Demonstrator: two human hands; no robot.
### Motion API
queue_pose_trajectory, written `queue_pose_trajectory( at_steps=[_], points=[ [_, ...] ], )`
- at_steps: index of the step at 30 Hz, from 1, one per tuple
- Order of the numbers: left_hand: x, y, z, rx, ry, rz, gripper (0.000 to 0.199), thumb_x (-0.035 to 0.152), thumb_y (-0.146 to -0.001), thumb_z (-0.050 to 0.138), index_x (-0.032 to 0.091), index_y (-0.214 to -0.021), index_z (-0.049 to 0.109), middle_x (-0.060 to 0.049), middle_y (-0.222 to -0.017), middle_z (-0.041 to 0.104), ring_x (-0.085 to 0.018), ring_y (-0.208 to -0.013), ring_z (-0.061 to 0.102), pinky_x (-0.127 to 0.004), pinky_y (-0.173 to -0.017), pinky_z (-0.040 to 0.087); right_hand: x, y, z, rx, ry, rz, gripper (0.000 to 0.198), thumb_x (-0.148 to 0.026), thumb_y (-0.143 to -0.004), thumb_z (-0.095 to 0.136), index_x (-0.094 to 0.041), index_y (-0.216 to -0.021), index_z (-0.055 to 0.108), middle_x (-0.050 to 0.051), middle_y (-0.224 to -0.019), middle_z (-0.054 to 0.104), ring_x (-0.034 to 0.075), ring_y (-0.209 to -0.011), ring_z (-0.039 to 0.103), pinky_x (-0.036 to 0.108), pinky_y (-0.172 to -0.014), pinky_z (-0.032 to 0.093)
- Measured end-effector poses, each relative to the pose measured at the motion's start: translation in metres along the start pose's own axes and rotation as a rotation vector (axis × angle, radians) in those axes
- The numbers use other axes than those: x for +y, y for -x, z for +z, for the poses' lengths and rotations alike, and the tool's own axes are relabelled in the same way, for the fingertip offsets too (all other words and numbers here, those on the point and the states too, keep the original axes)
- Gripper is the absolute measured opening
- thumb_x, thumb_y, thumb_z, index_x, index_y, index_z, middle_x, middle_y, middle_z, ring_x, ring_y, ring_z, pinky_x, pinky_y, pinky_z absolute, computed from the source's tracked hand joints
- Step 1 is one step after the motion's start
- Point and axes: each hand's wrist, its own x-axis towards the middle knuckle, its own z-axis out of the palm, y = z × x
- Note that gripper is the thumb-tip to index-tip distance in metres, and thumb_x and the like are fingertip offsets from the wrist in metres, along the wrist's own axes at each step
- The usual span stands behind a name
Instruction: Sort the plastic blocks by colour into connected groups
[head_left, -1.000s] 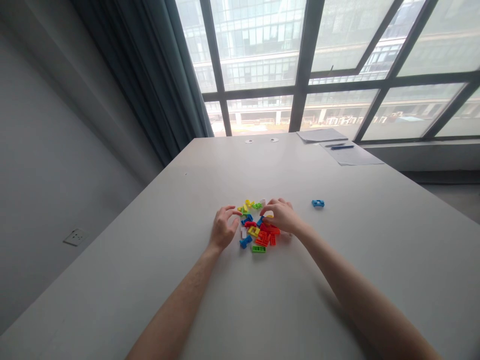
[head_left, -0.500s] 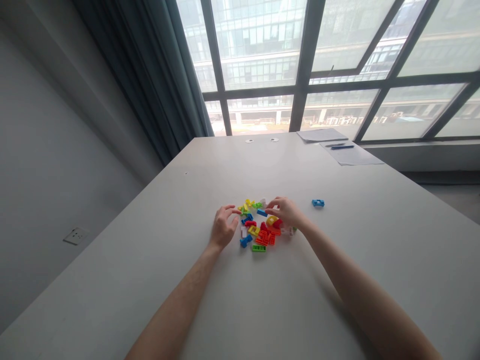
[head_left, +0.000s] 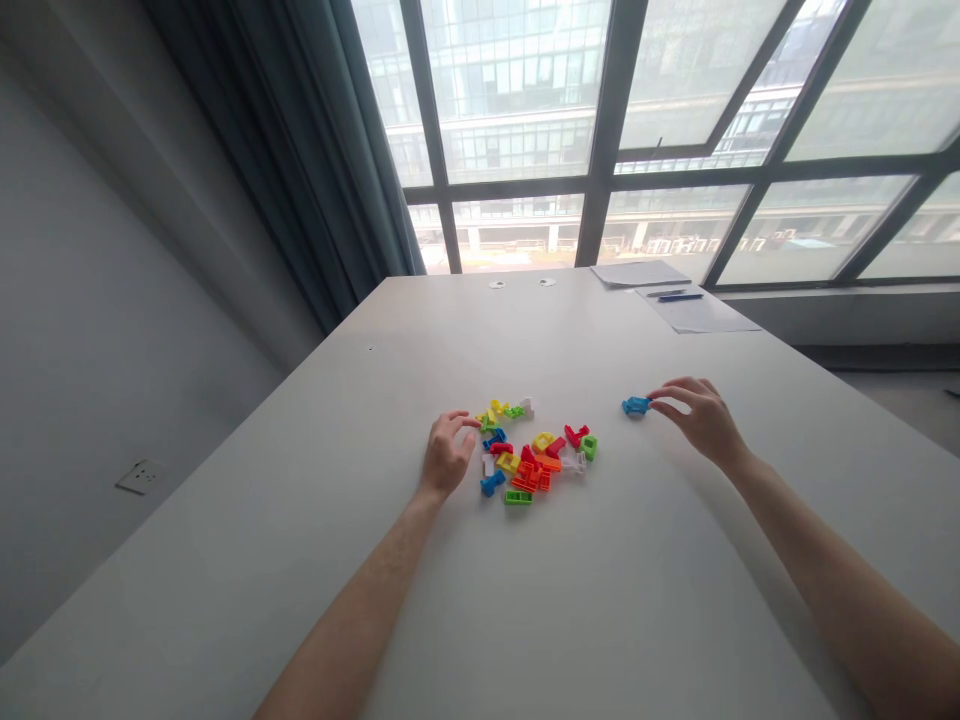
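Rightmost blue piece: details too small

I've swung my right hand off the pile, now one blue brick short, to pinch the outlying blue.

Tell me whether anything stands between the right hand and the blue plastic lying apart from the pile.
Nothing visible does: the right hand has its fingertips at the right end of the blue plastic. The multicoloured pile lies off to the left.
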Motion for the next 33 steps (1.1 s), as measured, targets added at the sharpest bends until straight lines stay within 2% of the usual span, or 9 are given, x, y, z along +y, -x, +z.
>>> queue_pose_trajectory(
  at_steps=[6, 13, 17, 19, 22, 24, 27, 30, 33],
  points=[
    [0.0, 0.0, 0.0, -0.001, -0.001, 0.003, 0.021, 0.024, -0.083, 0.048, 0.02, -0.09, 0.067, -0.008, -0.113, 0.06, -0.024, -0.114, 0.054, -0.044, -0.106, 0.039, 0.009, 0.027, 0.004, -0.034, 0.101, 0.027, 0.045, -0.058, -0.093, 0.041, -0.026, -0.087, 0.073, 0.007, -0.091, 0.07, 0.024, -0.088, 0.06, 0.039, -0.084, 0.04],
    [0.002, 0.001, 0.0, 0.006, -0.011, 0.012, 0.021, 0.025, -0.084, 0.048, 0.02, -0.092, 0.066, -0.008, -0.113, 0.06, -0.024, -0.114, 0.055, -0.044, -0.105, 0.04, 0.004, 0.028, 0.012, -0.095, 0.168, 0.057, 0.043, -0.052, -0.095, 0.04, -0.024, -0.089, 0.072, 0.008, -0.089, 0.073, 0.024, -0.089, 0.062, 0.038, -0.081, 0.038],
    [0.003, 0.0, 0.0, 0.003, -0.01, 0.014, 0.021, 0.024, -0.084, 0.048, 0.02, -0.093, 0.066, -0.008, -0.112, 0.06, -0.024, -0.113, 0.055, -0.043, -0.105, 0.041, 0.005, 0.03, 0.012, -0.087, 0.156, 0.053, 0.039, -0.051, -0.094, 0.044, -0.023, -0.099, 0.071, 0.008, -0.089, 0.072, 0.024, -0.089, 0.061, 0.038, -0.083, 0.04],
    [0.003, 0.0, 0.0, 0.006, -0.007, 0.015, 0.021, 0.024, -0.084, 0.048, 0.02, -0.092, 0.066, -0.008, -0.111, 0.06, -0.024, -0.113, 0.055, -0.043, -0.105, 0.041, 0.005, 0.029, 0.012, -0.078, 0.166, 0.046, 0.038, -0.05, -0.093, 0.046, -0.023, -0.105, 0.069, 0.009, -0.096, 0.071, 0.026, -0.095, 0.059, 0.039, -0.086, 0.04],
    [0.002, 0.0, 0.001, 0.005, -0.004, 0.015, 0.021, 0.024, -0.084, 0.047, 0.019, -0.092, 0.066, -0.008, -0.111, 0.06, -0.024, -0.113, 0.055, -0.043, -0.105, 0.04, 0.005, 0.025, 0.014, -0.098, 0.175, 0.013, 0.038, -0.048, -0.091, 0.049, -0.025, -0.119, 0.063, 0.009, -0.117, 0.066, 0.028, -0.111, 0.054, 0.042, -0.092, 0.039],
    [0.001, 0.0, 0.001, 0.001, -0.004, 0.016, 0.021, 0.025, -0.084, 0.048, 0.019, -0.093, 0.066, -0.008, -0.111, 0.06, -0.024, -0.112, 0.056, -0.043, -0.105, 0.041, 0.007, 0.02, 0.018, -0.158, 0.148, 0.019, 0.042, -0.046, -0.09, 0.052, -0.028, -0.128, 0.057, 0.008, -0.127, 0.061, 0.029, -0.121, 0.05, 0.045, -0.095, 0.038],
    [0.001, -0.001, 0.002, 0.006, -0.004, 0.017, 0.021, 0.024, -0.084, 0.048, 0.02, -0.093, 0.066, -0.008, -0.11, 0.061, -0.024, -0.112, 0.056, -0.043, -0.104, 0.041, 0.016, 0.012, 0.025, -0.271, 0.026, 0.128, 0.048, -0.047, -0.084, 0.058, -0.03, -0.13, 0.055, 0.007, -0.131, 0.06, 0.029, -0.128, 0.046, 0.048, -0.099, 0.038],
    [0.001, -0.001, 0.003, 0.006, -0.008, 0.013, 0.021, 0.024, -0.084, 0.047, 0.019, -0.093, 0.066, -0.008, -0.11, 0.061, -0.024, -0.111, 0.056, -0.043, -0.104, 0.041, 0.026, 0.008, 0.028, -0.359, -0.127, 0.237, 0.053, -0.05, -0.079, 0.061, -0.029, -0.127, 0.057, 0.006, -0.129, 0.061, 0.029, -0.125, 0.05, 0.047, -0.1, 0.041],
    [0.002, -0.001, 0.003, 0.007, -0.011, 0.012, 0.021, 0.024, -0.084, 0.047, 0.019, -0.093, 0.066, -0.008, -0.109, 0.061, -0.024, -0.111, 0.056, -0.043, -0.104, 0.041, 0.029, 0.008, 0.028, -0.351, -0.173, 0.259, 0.052, -0.055, -0.077, 0.061, -0.028, -0.121, 0.062, 0.007, -0.125, 0.063, 0.03, -0.122, 0.053, 0.047, -0.1, 0.043]
  ],
)
